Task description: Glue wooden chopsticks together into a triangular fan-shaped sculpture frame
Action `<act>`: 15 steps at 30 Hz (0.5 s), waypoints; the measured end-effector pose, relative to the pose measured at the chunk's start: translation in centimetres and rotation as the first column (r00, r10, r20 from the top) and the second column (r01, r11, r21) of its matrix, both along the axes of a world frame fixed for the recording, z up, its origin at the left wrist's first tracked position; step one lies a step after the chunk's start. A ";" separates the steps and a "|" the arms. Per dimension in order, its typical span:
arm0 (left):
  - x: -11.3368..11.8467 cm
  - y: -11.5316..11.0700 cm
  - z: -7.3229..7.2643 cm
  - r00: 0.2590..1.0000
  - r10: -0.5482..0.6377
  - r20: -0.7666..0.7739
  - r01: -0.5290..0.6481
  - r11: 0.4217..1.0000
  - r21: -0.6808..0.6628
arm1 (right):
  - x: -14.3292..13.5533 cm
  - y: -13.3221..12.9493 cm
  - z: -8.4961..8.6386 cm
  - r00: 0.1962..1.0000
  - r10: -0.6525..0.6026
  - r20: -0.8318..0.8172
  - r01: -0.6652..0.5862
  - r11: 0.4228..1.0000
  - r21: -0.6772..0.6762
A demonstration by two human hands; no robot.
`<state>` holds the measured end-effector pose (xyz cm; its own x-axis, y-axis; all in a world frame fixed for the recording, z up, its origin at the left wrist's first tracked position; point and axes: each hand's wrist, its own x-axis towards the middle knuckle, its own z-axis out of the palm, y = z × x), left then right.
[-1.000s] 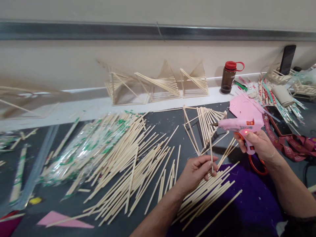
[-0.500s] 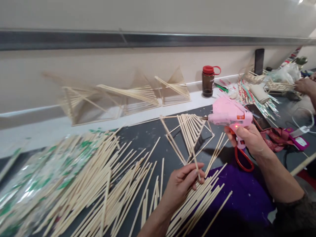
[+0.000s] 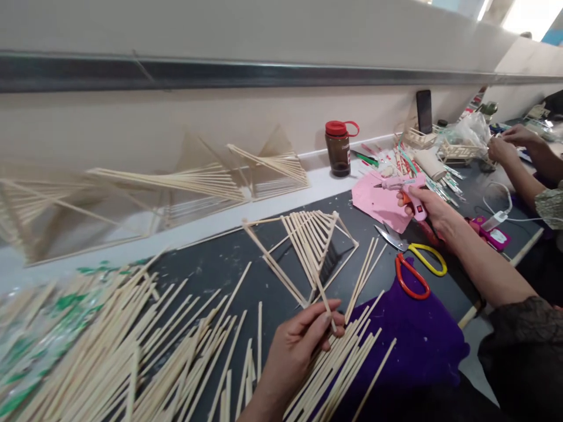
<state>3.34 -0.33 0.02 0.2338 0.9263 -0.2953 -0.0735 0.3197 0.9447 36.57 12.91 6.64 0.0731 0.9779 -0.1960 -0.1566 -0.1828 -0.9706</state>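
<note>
My left hand (image 3: 303, 340) pinches the lower end of a thin wooden stick (image 3: 324, 299), which slants up over the small stick frame (image 3: 275, 269) on the dark table. A fan of parallel sticks (image 3: 308, 234) spans this frame. To the right, my right hand (image 3: 424, 205) is wrapped round the handle of a pink glue gun (image 3: 402, 184), its nozzle pointing left over a pink sheet (image 3: 373, 205). Scissors (image 3: 411, 249) with red and yellow handles lie below the glue gun, partly on a purple cloth (image 3: 413, 328).
Loose sticks (image 3: 176, 351) cover the near left. Finished-looking stick structures (image 3: 197, 181) stand along the wall. A red-lidded bottle (image 3: 338, 149), a phone (image 3: 424, 111) and a pile of straws (image 3: 409, 158) are farther back. Another person's hands (image 3: 505, 146) are at the far right.
My right hand has drawn the glue gun away from the stick frame, back and to the right, uncovering the scissors. My left hand still holds the stick. The view has turned right.
</note>
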 end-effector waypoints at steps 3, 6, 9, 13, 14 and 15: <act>0.0 0.0 0.0 1.000 0.001 -0.008 -0.001 1.000 -0.008 | 0.3 0.5 -0.2 0.998 -0.037 -0.058 0.035 0.999 -0.042; -0.1 0.1 0.1 1.000 0.006 -0.010 -0.006 1.000 -0.017 | 0.0 0.4 0.2 0.995 -0.052 -0.086 0.048 0.998 -0.051; -0.1 0.2 0.2 1.000 0.007 -0.025 -0.008 1.000 -0.025 | -0.7 0.5 0.4 0.991 -0.088 -0.103 0.081 0.994 -0.072; -0.1 0.2 0.3 0.999 0.003 -0.049 -0.005 0.999 -0.035 | -1.2 1.0 -0.3 0.990 -0.092 -0.103 0.077 0.987 -0.142; -0.1 0.2 0.3 0.998 0.001 -0.055 -0.003 0.999 -0.035 | -1.3 1.1 -0.5 0.991 -0.079 -0.109 0.062 0.987 -0.151; -0.2 0.2 0.3 0.998 0.000 -0.060 -0.002 0.999 -0.034 | -1.3 1.1 -0.7 0.991 -0.062 -0.118 0.044 0.987 -0.156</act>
<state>3.16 -0.18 0.35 0.2140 0.9158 -0.3398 -0.0177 0.3514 0.9360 35.29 14.04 5.91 0.0905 0.9310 -0.3537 -0.2853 -0.3160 -0.9048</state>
